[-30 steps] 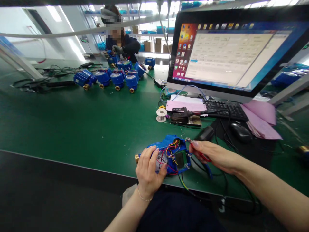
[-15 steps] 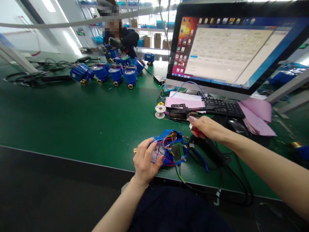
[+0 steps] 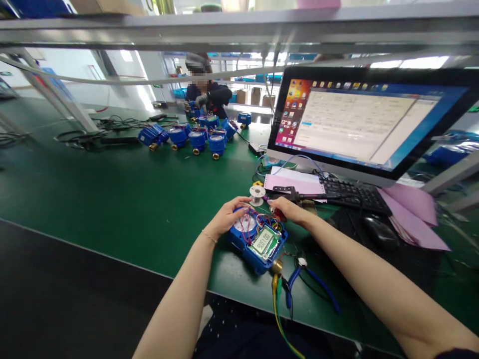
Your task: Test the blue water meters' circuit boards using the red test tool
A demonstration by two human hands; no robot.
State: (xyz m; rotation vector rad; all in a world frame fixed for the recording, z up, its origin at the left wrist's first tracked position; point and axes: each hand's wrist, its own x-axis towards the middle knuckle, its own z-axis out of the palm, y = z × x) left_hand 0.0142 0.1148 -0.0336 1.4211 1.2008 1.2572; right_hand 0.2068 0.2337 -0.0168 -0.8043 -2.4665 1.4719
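A blue meter (image 3: pixel 245 253) with its lid off rests on the green table, showing coloured wires, a round dial and a lit display (image 3: pixel 264 241). My left hand (image 3: pixel 232 215) grips its far left edge, fingers bent over the rim. At the meter's far right side is my right hand (image 3: pixel 286 209), closed on a small red object (image 3: pixel 278 214), partly hidden by the fingers. Blue-handled pliers (image 3: pixel 301 264) lie right of the brass fitting (image 3: pixel 277 266). Yellow and green clip leads (image 3: pixel 277 286) hang near that fitting.
Behind the hands are a solder spool (image 3: pixel 257 194), a black holder and pink papers (image 3: pixel 295 184). A monitor (image 3: pixel 352 124), keyboard (image 3: pixel 355 194) and mouse (image 3: pixel 379 232) stand right. More blue meters (image 3: pixel 197 139) and a person (image 3: pixel 213 94) are farther back. A shelf crosses above.
The view has tilted up. The meter has been turned, so its display now faces me and is lit. My left hand moved to its far edge; my right hand came left beside it.
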